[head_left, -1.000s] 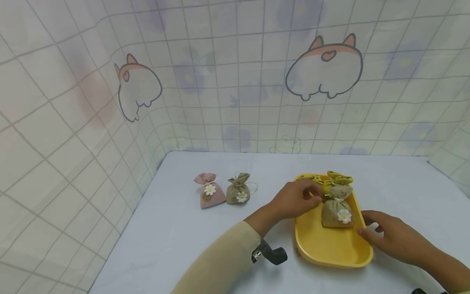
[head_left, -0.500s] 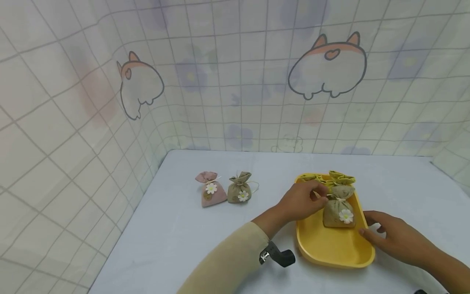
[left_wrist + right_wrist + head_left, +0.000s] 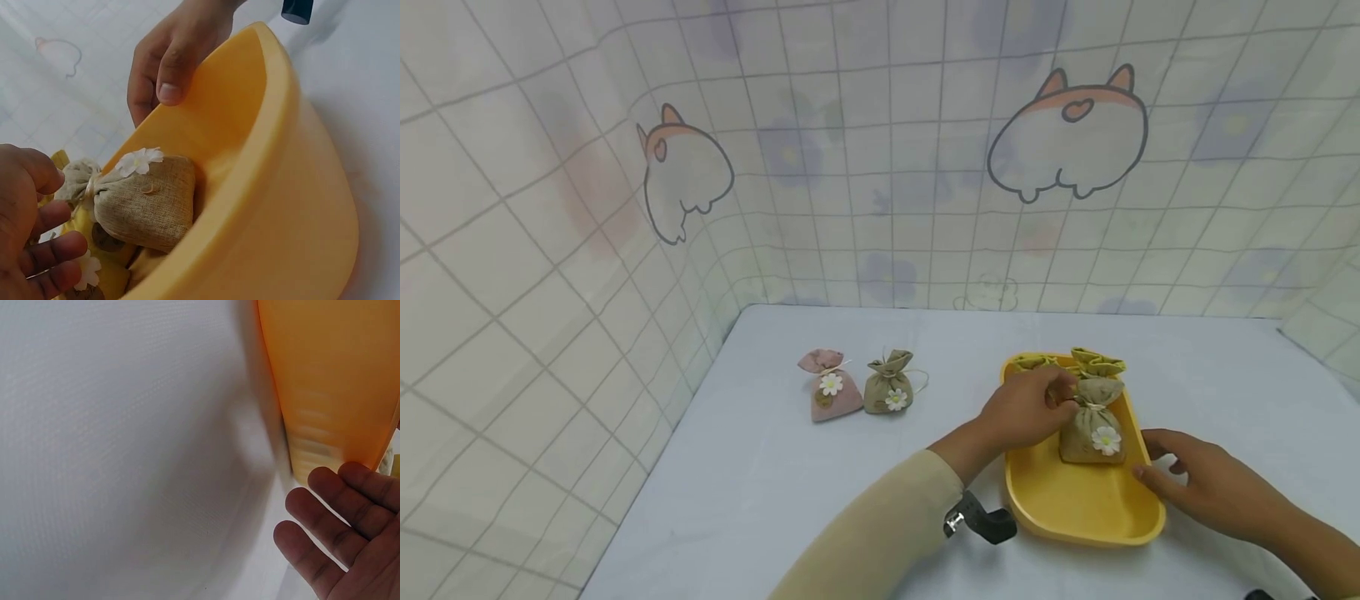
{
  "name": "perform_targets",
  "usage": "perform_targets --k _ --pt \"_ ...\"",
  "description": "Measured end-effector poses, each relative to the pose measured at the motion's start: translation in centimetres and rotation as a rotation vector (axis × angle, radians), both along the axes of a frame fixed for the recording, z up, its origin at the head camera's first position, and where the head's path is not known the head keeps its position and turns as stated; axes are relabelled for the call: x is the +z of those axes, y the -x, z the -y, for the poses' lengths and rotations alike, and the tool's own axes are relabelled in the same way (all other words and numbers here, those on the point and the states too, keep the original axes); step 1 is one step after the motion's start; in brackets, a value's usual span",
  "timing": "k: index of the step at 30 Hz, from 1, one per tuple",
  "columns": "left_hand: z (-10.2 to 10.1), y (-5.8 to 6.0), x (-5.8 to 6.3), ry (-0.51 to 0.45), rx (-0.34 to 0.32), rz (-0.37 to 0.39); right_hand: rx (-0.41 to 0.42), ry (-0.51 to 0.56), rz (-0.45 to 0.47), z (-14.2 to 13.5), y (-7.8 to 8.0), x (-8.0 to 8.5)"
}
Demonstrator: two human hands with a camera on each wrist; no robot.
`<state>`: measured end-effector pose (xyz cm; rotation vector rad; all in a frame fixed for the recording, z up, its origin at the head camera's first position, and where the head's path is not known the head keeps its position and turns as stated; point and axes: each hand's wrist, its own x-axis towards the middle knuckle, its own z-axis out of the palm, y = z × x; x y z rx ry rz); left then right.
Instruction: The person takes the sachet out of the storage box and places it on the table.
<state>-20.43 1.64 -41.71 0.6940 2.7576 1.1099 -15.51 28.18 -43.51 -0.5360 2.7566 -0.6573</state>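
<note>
Left fingers beside three pouches

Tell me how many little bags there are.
5 in sight: a pink bag and a green bag on the table; another green bag in the tray, a yellow bag behind it, and a second yellow bag at the back left. The left hand may hide more.

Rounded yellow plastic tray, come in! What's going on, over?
Left hand relaxed, beside tied olive-tan cloth pouch. Right hand holding tray by its rim. Pouch inside, next to yellow cloth pouches. No obstacle visible, over.
</note>
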Motion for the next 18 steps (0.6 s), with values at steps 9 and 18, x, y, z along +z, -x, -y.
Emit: perform_targets --k 9,18 --pt "-0.7 0.4 -0.1 0.057 0.018 0.017 0.000 -0.004 0.010 0.0 0.1 0.0" --pt "-1.2 0.1 0.3 0.051 0.009 0.002 0.000 0.002 0.008 0.0 0.0 0.0"
